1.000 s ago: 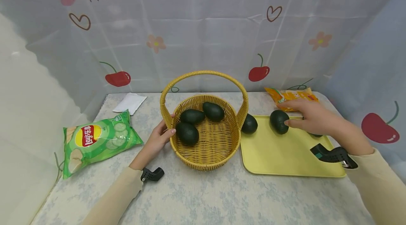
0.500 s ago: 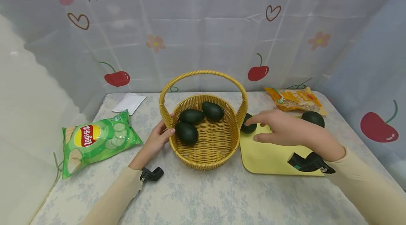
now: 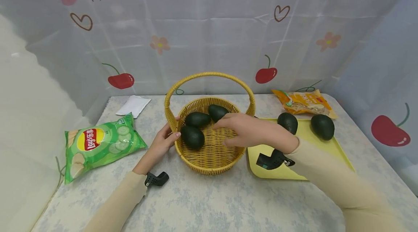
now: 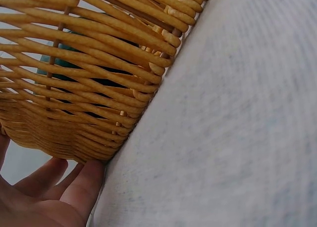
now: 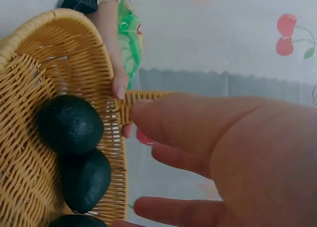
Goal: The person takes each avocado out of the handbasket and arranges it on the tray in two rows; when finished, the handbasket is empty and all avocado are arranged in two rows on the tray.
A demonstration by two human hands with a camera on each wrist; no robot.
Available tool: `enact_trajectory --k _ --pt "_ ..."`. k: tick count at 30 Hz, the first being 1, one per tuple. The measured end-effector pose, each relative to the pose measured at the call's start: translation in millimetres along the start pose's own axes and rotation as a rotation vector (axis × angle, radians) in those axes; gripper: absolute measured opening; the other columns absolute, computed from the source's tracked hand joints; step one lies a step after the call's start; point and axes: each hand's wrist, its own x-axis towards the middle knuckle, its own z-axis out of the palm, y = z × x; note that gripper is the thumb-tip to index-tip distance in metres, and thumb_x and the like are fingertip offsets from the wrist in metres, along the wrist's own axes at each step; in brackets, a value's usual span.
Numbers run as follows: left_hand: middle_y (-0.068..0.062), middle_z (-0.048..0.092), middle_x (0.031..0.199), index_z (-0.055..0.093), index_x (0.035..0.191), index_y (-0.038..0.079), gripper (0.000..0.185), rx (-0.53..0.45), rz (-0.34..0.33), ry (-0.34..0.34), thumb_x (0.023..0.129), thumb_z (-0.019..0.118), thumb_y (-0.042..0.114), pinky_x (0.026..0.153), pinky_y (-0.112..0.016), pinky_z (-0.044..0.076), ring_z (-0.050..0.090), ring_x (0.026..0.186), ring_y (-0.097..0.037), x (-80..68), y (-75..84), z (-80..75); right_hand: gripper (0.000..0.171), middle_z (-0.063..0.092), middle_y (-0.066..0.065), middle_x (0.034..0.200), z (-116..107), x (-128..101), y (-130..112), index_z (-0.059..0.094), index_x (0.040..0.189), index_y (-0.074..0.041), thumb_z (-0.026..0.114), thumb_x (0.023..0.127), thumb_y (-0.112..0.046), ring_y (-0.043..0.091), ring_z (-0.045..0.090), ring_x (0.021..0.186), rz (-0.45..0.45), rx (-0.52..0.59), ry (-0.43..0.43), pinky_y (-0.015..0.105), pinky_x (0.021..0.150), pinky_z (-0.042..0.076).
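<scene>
My left hand point(image 3: 162, 142) holds the yellow wicker basket point(image 3: 210, 171) at its left side, thumb at the rim and fingers by the handle's base. In the left wrist view, its fingertips point(image 4: 91, 175) touch the outer wall low down. Several dark green avocados lie in the basket's left and back part, the front one point(image 3: 192, 137) nearest the left hand. My right hand point(image 3: 243, 129) is over the basket's right side, fingers apart and nothing in them. The right wrist view shows its thumb and fingers point(image 5: 178, 212) spread beside the basket's rim.
A yellow tray point(image 3: 326, 155) right of the basket bears an avocado point(image 3: 287, 123) and another avocado point(image 3: 322, 126); a dark one by the handle is mostly hidden. An orange snack bag point(image 3: 302, 102) lies behind. Left are a green chip bag point(image 3: 101, 145) and a white packet point(image 3: 133, 106).
My right hand has moved left from the tray's avocados, past the one beside the basket, to over the basket. My left hand has stayed in place.
</scene>
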Motion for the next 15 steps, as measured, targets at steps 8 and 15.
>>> enact_trajectory --k 8,15 --pt "-0.02 0.039 0.161 0.033 0.161 0.02 0.059 0.006 -0.004 -0.003 0.106 0.054 0.02 0.092 -0.029 0.055 0.048 0.137 -0.039 0.9 1.5 0.7 0.051 0.051 0.018 0.15 13.6 39.9 25.4 0.056 0.145 -0.012 0.068 0.097 -0.023 0.036 0.047 0.14 0.146 0.067 0.068 0.052 0.11 0.045" --pt "-0.021 0.039 0.16 0.033 0.16 0.02 0.059 0.013 -0.004 0.003 0.106 0.054 0.018 0.092 -0.029 0.055 0.048 0.137 -0.04 -0.1 1.4 0.5 0.056 0.042 0.019 0.156 14.9 68.0 37.7 0.05 0.15 -0.017 0.067 0.098 -0.029 0.037 0.043 0.143 0.298 0.119 0.077 0.054 0.11 0.045"
